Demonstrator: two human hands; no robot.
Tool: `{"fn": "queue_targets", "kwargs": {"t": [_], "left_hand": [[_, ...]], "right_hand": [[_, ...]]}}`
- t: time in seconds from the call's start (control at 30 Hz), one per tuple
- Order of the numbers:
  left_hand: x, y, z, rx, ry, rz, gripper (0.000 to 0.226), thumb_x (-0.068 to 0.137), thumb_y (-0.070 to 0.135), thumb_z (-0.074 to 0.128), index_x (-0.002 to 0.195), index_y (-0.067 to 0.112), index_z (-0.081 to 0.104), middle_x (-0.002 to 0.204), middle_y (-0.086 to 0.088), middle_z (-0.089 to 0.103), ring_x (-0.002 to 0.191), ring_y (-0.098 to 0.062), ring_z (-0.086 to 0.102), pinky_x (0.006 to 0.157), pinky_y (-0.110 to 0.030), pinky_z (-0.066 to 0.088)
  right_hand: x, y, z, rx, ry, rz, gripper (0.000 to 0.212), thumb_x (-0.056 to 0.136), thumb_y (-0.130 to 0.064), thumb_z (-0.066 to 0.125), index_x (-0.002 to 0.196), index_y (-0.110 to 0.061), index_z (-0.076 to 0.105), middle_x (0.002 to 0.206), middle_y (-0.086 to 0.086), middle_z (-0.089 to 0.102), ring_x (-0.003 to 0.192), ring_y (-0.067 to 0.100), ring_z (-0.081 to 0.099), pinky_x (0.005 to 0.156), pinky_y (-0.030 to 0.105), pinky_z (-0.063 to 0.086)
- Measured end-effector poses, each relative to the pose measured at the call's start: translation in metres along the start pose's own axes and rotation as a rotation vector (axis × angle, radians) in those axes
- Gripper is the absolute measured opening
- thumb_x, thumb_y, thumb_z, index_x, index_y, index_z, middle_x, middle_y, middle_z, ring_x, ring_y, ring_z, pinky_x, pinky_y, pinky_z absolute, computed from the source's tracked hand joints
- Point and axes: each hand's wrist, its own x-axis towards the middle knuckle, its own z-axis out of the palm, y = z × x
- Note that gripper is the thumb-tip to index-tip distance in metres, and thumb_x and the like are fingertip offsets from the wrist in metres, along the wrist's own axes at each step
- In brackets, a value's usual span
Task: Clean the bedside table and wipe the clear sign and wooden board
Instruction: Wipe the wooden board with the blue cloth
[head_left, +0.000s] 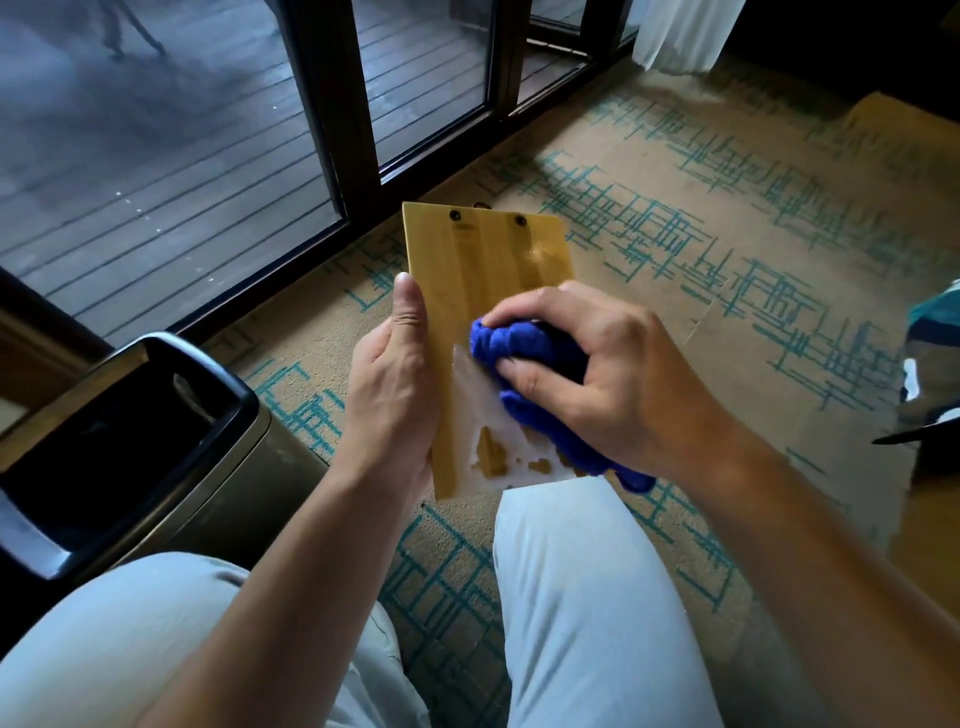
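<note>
The step in hand is the wiping of the wooden board (483, 291), judging by how things lie; the person sits with both knees in view and holds the board up over the patterned carpet (727, 270), tilted away from the camera with its two dark fasteners at the far end. The left hand (387, 379) grips the board's left edge, thumb laid flat along the face and pointing away, the other fingers hidden behind the wood (presumably curled under it, though that cannot be seen). The right hand (587, 374) is curled round a bunched blue cloth (524, 358) and presses it against the near half of the board's face; a pale patch with ragged gaps shows just below the cloth (glare or a wet film, I cannot tell which). A dark-rimmed bin (124, 441) stands on the floor just beside the left knee, and glass doors (218, 130) look out on decking beyond.

The far half of the board, up by the fasteners, appears not yet covered; the next move likely calls for carrying the cloth up the face in steady strokes while the left hand keeps the edge firm, and then for turning the board to reach its back; neither the bedside table nor the clear sign is in view.
</note>
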Motion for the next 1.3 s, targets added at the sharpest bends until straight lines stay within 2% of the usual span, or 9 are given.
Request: {"fn": "queue_targets", "kwargs": {"t": [0.17, 0.3, 0.5, 0.63, 0.7, 0.8, 1.0, 1.17, 1.3], "left_hand": [[0.003, 0.001, -0.003, 0.027, -0.044, -0.028, 0.045, 0.107, 0.040, 0.042, 0.075, 0.013, 0.060, 0.048, 0.007, 0.061, 0.041, -0.005, 0.058, 0.042, -0.018, 0.047], [0.004, -0.001, -0.004, 0.079, -0.145, -0.020, 0.043, 0.105, 0.040, 0.046, 0.082, 0.010, 0.065, 0.060, -0.001, 0.068, 0.051, -0.014, 0.064, 0.051, -0.027, 0.056], [0.009, -0.005, -0.005, 0.072, -0.109, 0.003, 0.044, 0.105, 0.039, 0.047, 0.075, 0.012, 0.067, 0.060, -0.001, 0.069, 0.049, -0.013, 0.063, 0.050, -0.026, 0.055], [0.013, -0.012, -0.007, 0.065, -0.026, -0.010, 0.045, 0.105, 0.039, 0.048, 0.073, 0.013, 0.064, 0.059, 0.002, 0.066, 0.050, -0.011, 0.059, 0.053, -0.024, 0.051], [0.017, -0.017, -0.010, 0.041, -0.014, -0.039, 0.046, 0.104, 0.044, 0.050, 0.077, 0.012, 0.069, 0.072, -0.005, 0.070, 0.064, -0.019, 0.064, 0.067, -0.032, 0.055], [0.019, -0.018, -0.013, -0.093, -0.070, -0.203, 0.055, 0.096, 0.057, 0.054, 0.105, 0.007, 0.075, 0.108, -0.019, 0.074, 0.101, -0.036, 0.071, 0.100, -0.052, 0.053], [0.016, -0.017, -0.009, -0.215, -0.337, -0.436, 0.076, 0.094, 0.071, 0.035, 0.102, 0.005, 0.072, 0.087, -0.017, 0.073, 0.071, -0.029, 0.071, 0.067, -0.036, 0.061], [0.012, -0.020, -0.004, -0.300, -0.438, -0.559, 0.073, 0.092, 0.074, 0.040, 0.124, 0.014, 0.067, 0.114, -0.016, 0.069, 0.099, -0.031, 0.068, 0.094, -0.044, 0.053], [0.012, -0.022, -0.003, -0.370, -0.481, -0.564, 0.079, 0.091, 0.078, 0.034, 0.123, 0.014, 0.069, 0.113, -0.015, 0.072, 0.098, -0.030, 0.070, 0.093, -0.043, 0.054]], "right_hand": [[0.004, 0.008, -0.022, 0.065, 0.144, 0.079, 0.020, 0.091, -0.028, 0.072, 0.111, -0.027, 0.072, 0.096, -0.017, 0.070, 0.088, -0.002, 0.065, 0.078, 0.012, 0.047], [0.039, 0.019, -0.043, -0.017, 0.293, 0.138, 0.026, 0.090, -0.035, 0.067, 0.115, -0.028, 0.070, 0.095, -0.011, 0.070, 0.085, 0.002, 0.064, 0.078, 0.020, 0.052], [0.030, 0.010, -0.027, -0.081, 0.107, 0.081, 0.035, 0.084, -0.034, 0.069, 0.119, -0.034, 0.069, 0.104, -0.005, 0.067, 0.096, 0.012, 0.063, 0.091, 0.034, 0.050], [0.002, -0.006, -0.003, -0.096, 0.017, 0.030, 0.037, 0.085, -0.039, 0.064, 0.121, -0.037, 0.067, 0.100, -0.006, 0.060, 0.087, 0.016, 0.062, 0.079, 0.039, 0.053], [-0.007, -0.013, 0.003, -0.092, 0.024, 0.027, 0.036, 0.086, -0.042, 0.062, 0.121, -0.038, 0.066, 0.100, -0.008, 0.059, 0.084, 0.016, 0.063, 0.075, 0.038, 0.054], [-0.009, -0.017, 0.006, -0.094, 0.048, 0.027, 0.034, 0.086, -0.041, 0.063, 0.119, -0.037, 0.068, 0.099, -0.009, 0.061, 0.083, 0.015, 0.063, 0.073, 0.037, 0.055], [-0.009, -0.018, 0.004, -0.120, -0.022, 0.083, 0.033, 0.083, -0.044, 0.060, 0.115, -0.039, 0.066, 0.098, -0.009, 0.063, 0.085, 0.019, 0.064, 0.077, 0.041, 0.055], [-0.007, -0.015, -0.005, -0.057, -0.028, 0.098, 0.032, 0.079, -0.041, 0.068, 0.111, -0.036, 0.065, 0.094, -0.010, 0.067, 0.085, 0.011, 0.063, 0.081, 0.034, 0.053], [-0.005, -0.015, -0.014, -0.011, 0.016, 0.083, 0.024, 0.078, -0.033, 0.076, 0.101, -0.032, 0.068, 0.083, -0.013, 0.067, 0.078, 0.006, 0.063, 0.075, 0.018, 0.049]]}}
